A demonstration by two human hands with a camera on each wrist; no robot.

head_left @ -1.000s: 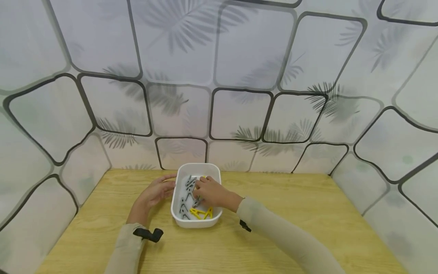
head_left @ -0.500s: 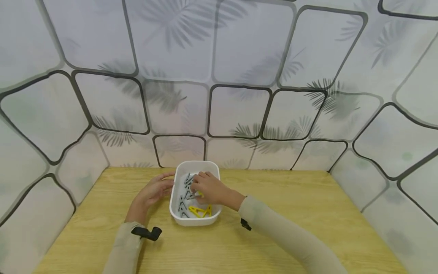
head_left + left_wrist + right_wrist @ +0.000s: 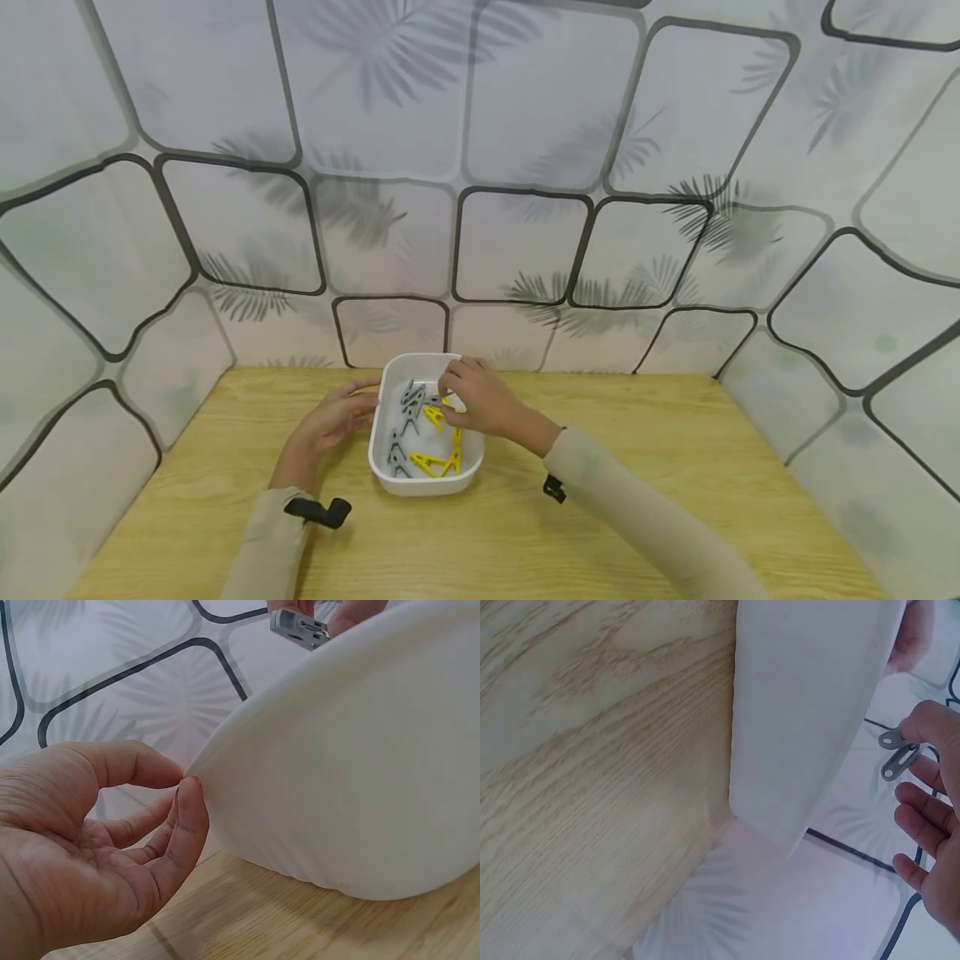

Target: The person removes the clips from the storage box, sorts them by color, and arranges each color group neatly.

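Observation:
A white plastic tub (image 3: 426, 489) stands on the table with several grey clothespins (image 3: 397, 458) along its left side and yellow clothespins (image 3: 427, 463) more to the right. My left hand (image 3: 332, 422) is at the tub's left side, its fingertips touching the wall near the rim, as the left wrist view also shows. Over the tub's right half, my right hand (image 3: 483, 398) pinches a grey clothespin (image 3: 900, 754) between thumb and forefinger. The other fingers of that hand are loosely bent. In the left wrist view the held clothespin (image 3: 300, 628) shows above the rim.
The wooden table (image 3: 600, 492) ends against a patterned backdrop (image 3: 525, 250) close behind the tub. Side panels of the same pattern rise at left and right. Black wrist straps (image 3: 318, 512) sit on both sleeves.
My right hand has risen from among the clothespins and moved right and back, bringing a grey one up. More yellow clothespins show beneath it. The left hand stays at the tub.

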